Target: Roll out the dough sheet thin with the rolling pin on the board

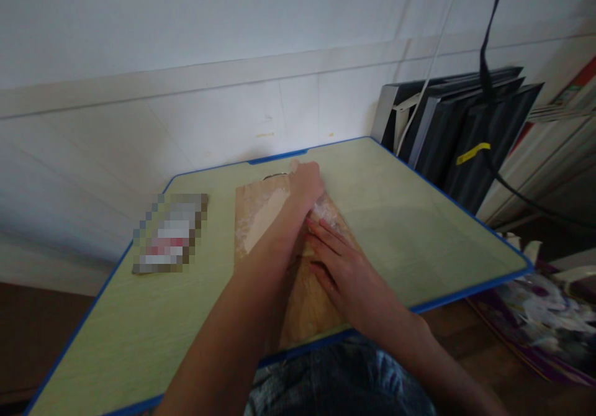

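A wooden cutting board [316, 301], dusted with flour, lies on the table. On its left part is a flat, pale patch that looks like rolled-out dough [266, 218]; my left forearm covers part of it. My left hand [306, 180] reaches across to the far right part of the board, its fingers curled closed, and whatever they grip is hidden. Nearer to me, my right hand [342, 267] rests over the board's right side with fingers stretched out and slightly apart. Loose flour [328, 211] shows on the board between the two hands.
The light green table [419, 236] has a blue edge and stands against a white wall [223, 124]. A blurred-out flat object [171, 233] lies at the left. Dark folders or panels [459, 130] lean beyond the right edge, near a hanging black strap [484, 62]. Bagged items [549, 310] sit below right.
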### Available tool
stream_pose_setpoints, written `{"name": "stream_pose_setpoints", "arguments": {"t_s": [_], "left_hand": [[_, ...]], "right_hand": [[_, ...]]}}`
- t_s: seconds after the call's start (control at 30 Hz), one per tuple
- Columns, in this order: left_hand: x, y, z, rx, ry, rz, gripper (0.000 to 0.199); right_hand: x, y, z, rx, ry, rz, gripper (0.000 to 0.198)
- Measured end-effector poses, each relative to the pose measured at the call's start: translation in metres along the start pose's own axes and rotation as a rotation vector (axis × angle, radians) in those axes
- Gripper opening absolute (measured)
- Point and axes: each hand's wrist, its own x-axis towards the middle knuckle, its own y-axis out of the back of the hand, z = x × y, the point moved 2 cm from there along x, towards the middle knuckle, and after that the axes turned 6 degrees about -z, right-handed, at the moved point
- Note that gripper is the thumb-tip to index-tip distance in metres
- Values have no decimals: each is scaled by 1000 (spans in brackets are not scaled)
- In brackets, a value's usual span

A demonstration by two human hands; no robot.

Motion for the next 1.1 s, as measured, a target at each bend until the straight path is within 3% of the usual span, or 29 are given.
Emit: {"name": "stream_pose_setpoints", "arguments": {"t_s": [0.4, 1.1], "left_hand": [[-1, -2, -35, -140, -41, 107, 35], [5, -5, -23, -213, 45, 183, 28]], "right_hand": [[6, -17, -14, -153, 43, -63, 38], [2, -4, -7, -87, 54, -33, 34]]}}
